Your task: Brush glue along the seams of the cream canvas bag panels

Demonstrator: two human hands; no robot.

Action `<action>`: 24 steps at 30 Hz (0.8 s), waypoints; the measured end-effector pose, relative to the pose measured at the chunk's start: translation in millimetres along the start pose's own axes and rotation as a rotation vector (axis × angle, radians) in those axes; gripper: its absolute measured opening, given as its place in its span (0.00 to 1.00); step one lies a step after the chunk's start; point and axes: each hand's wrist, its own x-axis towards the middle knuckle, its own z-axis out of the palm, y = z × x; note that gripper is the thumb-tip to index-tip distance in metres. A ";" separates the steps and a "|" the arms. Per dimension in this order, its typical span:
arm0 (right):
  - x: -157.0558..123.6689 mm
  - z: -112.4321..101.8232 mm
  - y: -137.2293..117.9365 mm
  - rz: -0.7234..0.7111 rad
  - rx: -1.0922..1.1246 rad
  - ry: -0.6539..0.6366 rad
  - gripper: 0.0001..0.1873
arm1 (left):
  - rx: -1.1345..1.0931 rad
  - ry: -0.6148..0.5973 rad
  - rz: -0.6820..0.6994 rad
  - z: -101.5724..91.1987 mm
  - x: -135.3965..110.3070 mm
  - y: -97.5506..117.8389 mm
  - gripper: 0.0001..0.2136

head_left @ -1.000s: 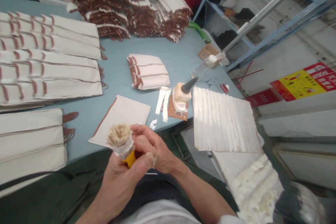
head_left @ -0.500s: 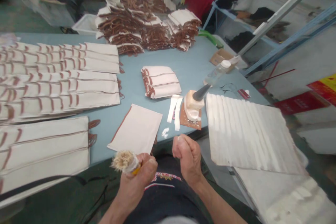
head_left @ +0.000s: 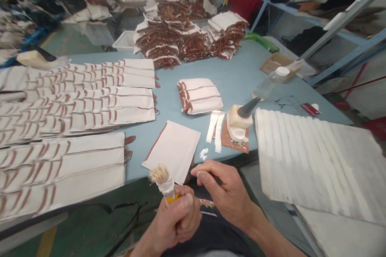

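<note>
My left hand [head_left: 180, 213] is wrapped round a brush [head_left: 164, 180] with pale, rough bristles pointing up, a white-wrapped neck and a yellow handle. My right hand [head_left: 226, 186] hovers at the table's front edge with its fingers loosely bent and partly stretched; nothing shows in them. Just beyond both hands lies a single off-white fabric piece [head_left: 173, 148] with a brown edge, set at an angle on the table. Small white scraps [head_left: 204, 153] and white strips [head_left: 218, 130] lie to its right. A black-handled tool [head_left: 249, 107] rests in a cream-coloured block-like container [head_left: 238, 122] on a brown square.
Rows of overlapping off-white pieces [head_left: 90, 154] cover the blue table's left side. A small folded stack [head_left: 202, 95] sits mid-table, with tall brown-and-white piles [head_left: 169, 28] behind. A clear bottle [head_left: 269, 82] stands at right, near a cardboard box [head_left: 279, 64]. A white padded sheet [head_left: 310, 164] juts over the right edge.
The view has turned left. My left hand has brought the brush closer to my right hand, with its bristles now more upright. My right hand has loosened from a fist.
</note>
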 end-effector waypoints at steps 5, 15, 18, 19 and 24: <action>23.1 -3.4 -16.2 -0.253 -0.097 -0.046 0.18 | 0.052 0.056 -0.019 0.6 -1.1 -2.6 0.36; 23.1 0.6 -16.3 -0.232 -0.087 -0.060 0.14 | 0.185 0.252 -0.049 -4.4 -4.9 -9.5 0.39; 22.4 0.8 -15.8 -0.233 -0.089 -0.063 0.11 | 0.225 0.301 -0.059 -8.4 -6.1 -12.1 0.38; 22.1 1.1 -15.7 -0.231 -0.091 -0.060 0.10 | 0.236 0.314 -0.063 -9.8 -6.5 -13.1 0.37; 21.5 2.9 -15.7 -0.225 -0.093 -0.041 0.09 | 0.264 0.360 -0.084 -13.4 -8.2 -16.1 0.36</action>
